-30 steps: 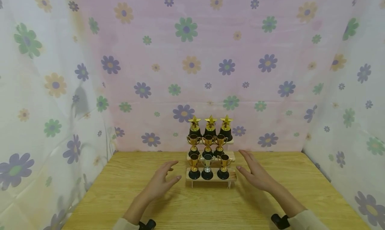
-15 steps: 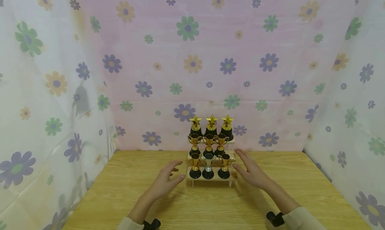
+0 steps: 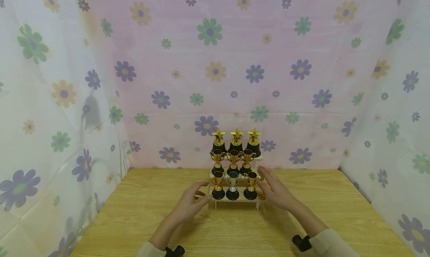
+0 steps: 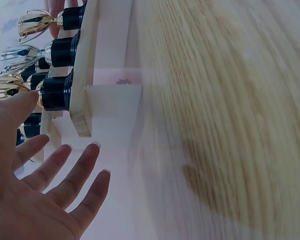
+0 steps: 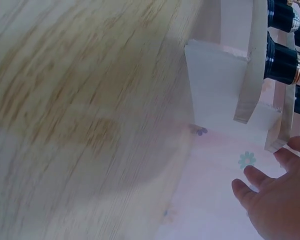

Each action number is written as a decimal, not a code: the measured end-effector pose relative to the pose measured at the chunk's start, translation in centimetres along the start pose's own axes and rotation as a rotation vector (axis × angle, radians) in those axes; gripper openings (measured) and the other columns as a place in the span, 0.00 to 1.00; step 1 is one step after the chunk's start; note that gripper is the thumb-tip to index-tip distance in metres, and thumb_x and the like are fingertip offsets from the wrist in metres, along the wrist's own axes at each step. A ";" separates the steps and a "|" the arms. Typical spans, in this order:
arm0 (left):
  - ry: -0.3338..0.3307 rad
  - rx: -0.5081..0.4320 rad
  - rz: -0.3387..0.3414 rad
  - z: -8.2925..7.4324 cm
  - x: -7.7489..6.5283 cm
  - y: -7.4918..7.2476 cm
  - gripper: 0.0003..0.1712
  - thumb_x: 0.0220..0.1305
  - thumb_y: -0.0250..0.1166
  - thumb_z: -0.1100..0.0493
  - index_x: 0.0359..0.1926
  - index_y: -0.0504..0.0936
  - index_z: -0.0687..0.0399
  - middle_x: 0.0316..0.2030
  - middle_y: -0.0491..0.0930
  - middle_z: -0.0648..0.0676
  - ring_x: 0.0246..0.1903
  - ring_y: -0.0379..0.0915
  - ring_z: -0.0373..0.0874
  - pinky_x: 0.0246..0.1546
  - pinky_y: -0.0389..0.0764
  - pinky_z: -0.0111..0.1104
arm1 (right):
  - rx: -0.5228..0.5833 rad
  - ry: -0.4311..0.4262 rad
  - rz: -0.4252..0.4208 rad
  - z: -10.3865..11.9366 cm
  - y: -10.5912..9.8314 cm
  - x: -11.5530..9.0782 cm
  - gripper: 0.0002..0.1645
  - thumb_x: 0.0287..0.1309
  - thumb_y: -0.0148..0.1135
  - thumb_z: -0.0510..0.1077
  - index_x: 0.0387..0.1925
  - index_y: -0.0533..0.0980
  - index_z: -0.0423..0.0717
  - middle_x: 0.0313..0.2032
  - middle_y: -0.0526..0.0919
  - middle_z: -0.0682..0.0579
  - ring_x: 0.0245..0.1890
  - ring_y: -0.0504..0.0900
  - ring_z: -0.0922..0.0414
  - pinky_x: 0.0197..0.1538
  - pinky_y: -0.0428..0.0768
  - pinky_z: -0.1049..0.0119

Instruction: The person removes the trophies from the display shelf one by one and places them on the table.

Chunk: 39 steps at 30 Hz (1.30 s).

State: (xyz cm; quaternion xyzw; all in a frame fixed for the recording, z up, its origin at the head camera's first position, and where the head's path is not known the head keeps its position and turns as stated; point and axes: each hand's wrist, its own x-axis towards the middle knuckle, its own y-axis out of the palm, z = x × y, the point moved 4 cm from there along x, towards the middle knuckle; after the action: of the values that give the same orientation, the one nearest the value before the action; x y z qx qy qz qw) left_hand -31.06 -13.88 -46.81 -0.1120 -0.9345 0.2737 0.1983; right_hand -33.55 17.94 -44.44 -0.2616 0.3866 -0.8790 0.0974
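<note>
A three-tier wooden stand [image 3: 236, 200] holds small trophies on black bases. Three gold star trophies [image 3: 236, 138] fill the top tier, and three gold cups [image 3: 234, 157] the middle one. On the bottom tier a silver cup [image 3: 233, 180] stands between two gold cups, the left one [image 3: 218, 180] and the right one [image 3: 251, 180]. My left hand [image 3: 189, 204] is at the stand's left side, fingers spread, thumb tip right at the bottom tier's end. My right hand [image 3: 277, 190] is at the right side, its straight fingers close to the ends of the lower two tiers.
The stand is on a wood-grain table [image 3: 228, 234] near its back edge. Behind it hangs a pink flowered cloth [image 3: 181, 137], with paler flowered cloth [image 3: 396, 145] along both sides. Each wrist wears a black camera mount [image 3: 301, 243].
Both hands have moved inward toward the stand, the left one rightward and the right one leftward. The trophies and the stand keep their places.
</note>
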 end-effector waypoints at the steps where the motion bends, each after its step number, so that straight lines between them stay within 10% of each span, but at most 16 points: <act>1: -0.003 0.000 0.002 -0.1 0.0 0.1 0.30 0.73 0.65 0.52 0.69 0.71 0.61 0.65 0.73 0.63 0.51 0.80 0.57 0.52 0.80 0.55 | -0.012 -0.001 -0.001 0.0 0.1 0.1 0.34 0.80 0.48 0.46 0.78 0.55 0.35 0.76 0.57 0.33 0.74 0.57 0.31 0.71 0.59 0.32; 19: -0.010 -0.024 0.004 -0.7 0.5 0.6 0.28 0.73 0.65 0.51 0.67 0.73 0.58 0.64 0.74 0.64 0.48 0.82 0.51 0.47 0.84 0.38 | -0.213 -0.016 -0.026 -0.2 0.7 0.9 0.32 0.82 0.41 0.46 0.76 0.57 0.32 0.76 0.57 0.34 0.71 0.61 0.28 0.66 0.64 0.30; 39: 0.044 0.037 -0.066 -0.8 0.5 0.8 0.24 0.71 0.67 0.52 0.64 0.77 0.54 0.60 0.78 0.56 0.50 0.79 0.55 0.49 0.82 0.47 | 0.083 0.095 0.026 -0.9 1.5 1.1 0.34 0.82 0.38 0.43 0.78 0.47 0.29 0.77 0.48 0.30 0.76 0.49 0.31 0.74 0.50 0.36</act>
State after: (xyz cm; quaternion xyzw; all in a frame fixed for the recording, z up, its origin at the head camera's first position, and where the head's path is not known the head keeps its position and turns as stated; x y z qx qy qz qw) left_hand -31.10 -12.67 -46.45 -0.0834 -0.9279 0.2814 0.2299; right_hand -35.03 17.11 -45.58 -0.2103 0.3576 -0.9042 0.1013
